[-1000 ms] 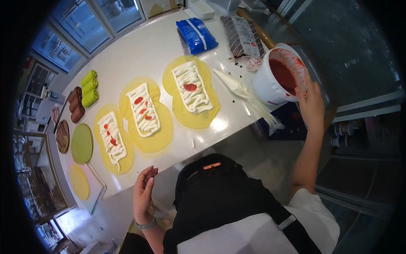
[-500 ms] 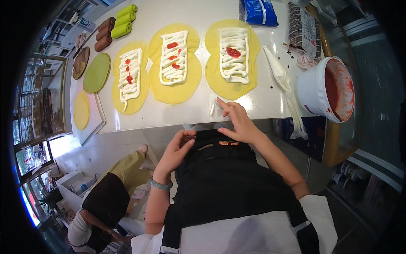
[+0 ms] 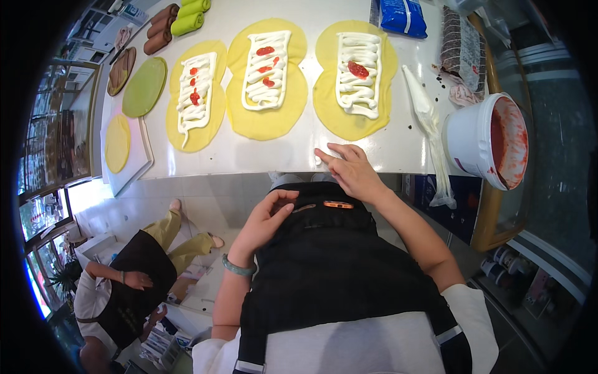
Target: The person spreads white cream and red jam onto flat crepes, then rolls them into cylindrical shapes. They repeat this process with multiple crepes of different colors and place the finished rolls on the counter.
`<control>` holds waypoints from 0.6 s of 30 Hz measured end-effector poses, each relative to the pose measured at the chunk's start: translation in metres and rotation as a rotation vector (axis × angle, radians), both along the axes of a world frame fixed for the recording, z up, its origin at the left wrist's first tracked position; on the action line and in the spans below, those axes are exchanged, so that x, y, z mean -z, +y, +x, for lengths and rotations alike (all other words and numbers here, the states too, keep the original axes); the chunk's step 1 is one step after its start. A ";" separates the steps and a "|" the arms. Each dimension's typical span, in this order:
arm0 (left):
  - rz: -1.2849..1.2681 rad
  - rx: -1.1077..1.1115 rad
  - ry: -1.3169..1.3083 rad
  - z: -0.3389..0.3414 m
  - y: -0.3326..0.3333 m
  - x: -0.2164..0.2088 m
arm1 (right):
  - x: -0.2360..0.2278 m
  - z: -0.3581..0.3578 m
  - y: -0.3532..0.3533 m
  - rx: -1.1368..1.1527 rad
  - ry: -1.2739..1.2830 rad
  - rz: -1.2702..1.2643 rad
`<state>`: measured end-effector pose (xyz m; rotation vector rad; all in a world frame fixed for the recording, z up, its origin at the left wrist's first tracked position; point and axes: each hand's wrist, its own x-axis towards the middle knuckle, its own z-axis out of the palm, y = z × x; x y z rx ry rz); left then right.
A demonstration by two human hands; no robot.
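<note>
My right hand (image 3: 356,174) is at the near edge of the white table, fingers stretched out. Its index fingertip meets or nearly meets a small white cream smear (image 3: 317,161), partly hidden by the finger. In front of my black apron hangs my left hand (image 3: 269,215), loosely bent, with nothing visible in it. Beyond them lie three pairs of overlapping yellow crepes: left (image 3: 169,128), middle (image 3: 265,128) and right (image 3: 352,129). Each pair carries a block of piped white cream (image 3: 202,81) dotted with red fruit sauce (image 3: 358,69).
A cream-filled piping bag (image 3: 427,118) overhangs the front edge beside a white bucket (image 3: 464,140) of red sauce. Brown rolls (image 3: 158,42), green rolls (image 3: 187,24) and a green crepe (image 3: 144,87) are at left. A blue packet (image 3: 402,17) is at the back. A co-worker (image 3: 146,268) stands lower left.
My right hand has come to the cream smear, its index finger now partly over it. The co-worker has changed posture, arms now in front. The whole view has shifted slightly.
</note>
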<state>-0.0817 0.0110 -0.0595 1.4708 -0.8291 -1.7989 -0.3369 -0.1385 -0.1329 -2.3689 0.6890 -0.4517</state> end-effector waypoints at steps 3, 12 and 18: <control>-0.006 -0.007 -0.006 0.001 0.000 -0.001 | 0.004 -0.001 -0.002 -0.038 -0.015 -0.025; -0.019 -0.036 -0.083 0.015 0.000 -0.007 | -0.006 -0.011 -0.009 -0.035 -0.320 0.909; -0.052 -0.091 -0.078 0.017 0.000 -0.013 | -0.039 -0.029 -0.060 0.500 -0.777 1.055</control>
